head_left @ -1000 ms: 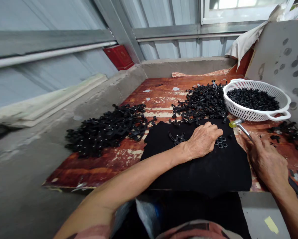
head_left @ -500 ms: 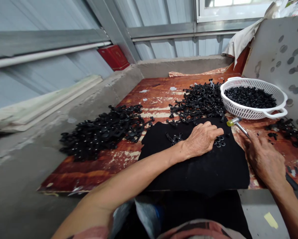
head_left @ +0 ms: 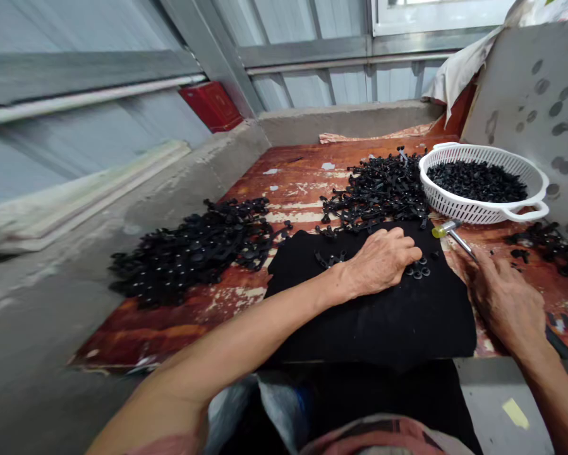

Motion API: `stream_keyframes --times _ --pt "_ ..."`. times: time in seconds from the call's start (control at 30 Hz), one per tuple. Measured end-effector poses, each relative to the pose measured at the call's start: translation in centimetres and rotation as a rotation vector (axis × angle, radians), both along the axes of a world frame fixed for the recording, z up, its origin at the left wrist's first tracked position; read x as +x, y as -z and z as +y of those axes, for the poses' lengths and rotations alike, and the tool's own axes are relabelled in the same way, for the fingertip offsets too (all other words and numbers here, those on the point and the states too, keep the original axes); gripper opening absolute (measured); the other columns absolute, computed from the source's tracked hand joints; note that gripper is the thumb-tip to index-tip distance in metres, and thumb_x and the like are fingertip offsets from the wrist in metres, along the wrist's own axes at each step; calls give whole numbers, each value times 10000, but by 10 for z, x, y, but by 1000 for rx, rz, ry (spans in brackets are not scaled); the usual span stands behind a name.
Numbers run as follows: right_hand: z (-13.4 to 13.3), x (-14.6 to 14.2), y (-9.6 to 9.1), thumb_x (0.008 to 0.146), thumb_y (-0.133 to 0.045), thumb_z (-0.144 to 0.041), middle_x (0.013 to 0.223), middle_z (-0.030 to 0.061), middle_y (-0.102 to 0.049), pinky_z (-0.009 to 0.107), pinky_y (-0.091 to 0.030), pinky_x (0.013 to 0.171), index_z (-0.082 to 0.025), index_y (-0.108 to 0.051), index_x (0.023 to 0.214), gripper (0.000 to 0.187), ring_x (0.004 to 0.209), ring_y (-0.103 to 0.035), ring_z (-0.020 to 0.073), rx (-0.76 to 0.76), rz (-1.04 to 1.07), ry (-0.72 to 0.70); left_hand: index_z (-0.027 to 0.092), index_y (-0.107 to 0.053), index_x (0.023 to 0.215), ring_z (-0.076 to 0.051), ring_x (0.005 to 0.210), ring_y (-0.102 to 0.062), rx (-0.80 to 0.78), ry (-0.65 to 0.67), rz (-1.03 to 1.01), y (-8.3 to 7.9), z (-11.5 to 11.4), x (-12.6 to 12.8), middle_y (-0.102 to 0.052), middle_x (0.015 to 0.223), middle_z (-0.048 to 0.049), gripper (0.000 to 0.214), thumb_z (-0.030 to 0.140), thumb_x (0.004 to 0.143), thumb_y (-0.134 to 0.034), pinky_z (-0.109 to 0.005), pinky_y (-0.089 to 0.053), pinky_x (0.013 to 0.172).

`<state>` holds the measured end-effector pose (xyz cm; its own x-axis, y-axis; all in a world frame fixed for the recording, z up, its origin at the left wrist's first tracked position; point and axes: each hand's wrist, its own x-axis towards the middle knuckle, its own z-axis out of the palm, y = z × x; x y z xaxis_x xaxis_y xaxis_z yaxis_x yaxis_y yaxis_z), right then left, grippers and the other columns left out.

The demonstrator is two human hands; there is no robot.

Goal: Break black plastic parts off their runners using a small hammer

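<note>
My left hand (head_left: 381, 260) lies knuckles-up on a black cloth (head_left: 383, 316), its fingers curled down against a small cluster of black plastic rings (head_left: 418, 270). A black cross-shaped sprue piece (head_left: 330, 258) lies just left of that hand. My right hand (head_left: 501, 297) is closed around the shaft of a small hammer (head_left: 449, 233) with a yellow-tipped metal head, which points toward the rings. The hammer head hovers a short way right of my left fingertips.
A white plastic colander (head_left: 483, 212) of small black parts stands at the right. Piles of black sprue frames lie at left (head_left: 193, 249) and behind the cloth (head_left: 378, 189). More loose black pieces (head_left: 544, 240) lie at far right. The worn red board (head_left: 179, 316) ends at a concrete ledge.
Both hands stay nearly in place; my left hand has shifted slightly on the rings. The view has drifted a little, mostly from head movement.
</note>
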<state>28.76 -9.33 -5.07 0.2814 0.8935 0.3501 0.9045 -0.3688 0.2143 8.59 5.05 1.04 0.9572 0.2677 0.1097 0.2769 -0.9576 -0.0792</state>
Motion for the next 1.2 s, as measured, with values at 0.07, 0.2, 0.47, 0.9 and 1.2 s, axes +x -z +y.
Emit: stream_keyframes --times 0.07,0.2,0.47,0.9,1.2 --pt "0 -1 0 1008 -424 -347 976 85 -612 297 -289 509 -216 -432 1388 402 735 -618 221 2 6 2 184 -599 889 -198 872 -489 5 -43 1 -4 -4 -12 -618 893 -35 158 131 919 -453 -336 -353 686" --pt "0 -3 -3 1015 -402 -349 937 88 -608 295 -282 512 -195 -438 1387 404 742 -612 221 -4 19 -10 188 -598 878 -198 854 -490 -20 -105 51 -4 -17 -38 -615 880 -33 150 114 904 -470 -335 -353 687" --pt "-3 1 0 1021 -377 -363 961 121 -615 314 -247 509 -198 -443 1394 413 719 -597 231 -7 48 -34 175 -571 1062 -188 883 -525 -107 -167 -45 5 -23 -51 -643 932 -41 171 147 941 -455 -313 -416 744" --pt "-2 2 0 1010 -397 -357 968 127 -617 322 -271 499 -201 -443 1403 425 735 -609 251 2 46 -31 174 -584 1030 -203 959 -492 -122 -282 -95 -3 -23 -48 -591 1048 -61 141 228 935 -494 -333 -452 819" --pt "0 -3 -3 1013 -410 -342 928 90 -613 306 -259 502 -200 -436 1401 413 729 -621 230 -3 5 4 157 -593 954 -230 973 -450 -21 -127 -57 7 -34 6 -560 1048 -85 149 209 940 -455 -357 -411 751"
